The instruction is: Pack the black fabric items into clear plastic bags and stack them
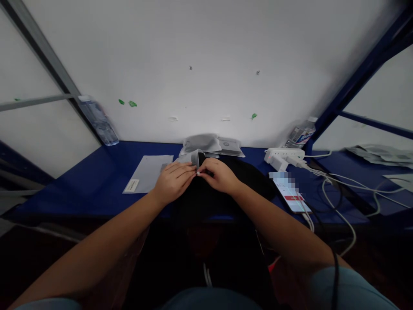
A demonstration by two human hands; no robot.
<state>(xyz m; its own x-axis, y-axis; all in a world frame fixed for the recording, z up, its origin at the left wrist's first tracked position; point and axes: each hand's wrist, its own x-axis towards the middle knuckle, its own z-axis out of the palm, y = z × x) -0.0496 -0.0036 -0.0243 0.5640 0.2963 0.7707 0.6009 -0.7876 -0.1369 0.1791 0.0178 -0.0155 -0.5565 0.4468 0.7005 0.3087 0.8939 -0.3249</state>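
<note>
Dim light, pale wall (pixel 222 43) brightest, deep shadow under desk (pixel 84 181), edges stretched

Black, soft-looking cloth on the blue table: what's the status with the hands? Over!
Left hand, right hand: fingertips together at tiny white piece, grip unclear. Black cloth beneath. Grey, soft-looking packets behind, not blocking hands.

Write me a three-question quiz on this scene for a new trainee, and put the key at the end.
1. Multiple choice: which of these is nearest the smartphone?
A) the left-hand bottle
B) the white power strip
C) the flat grey bag at the left hand's side

2. True or false: the right hand is on the smartphone.

3. Count: how many plastic bottles show?

Key:
1. B.
2. False; it is over the black cloth, its fingers close to those of the left hand.
3. Two, one towards each side.
</note>
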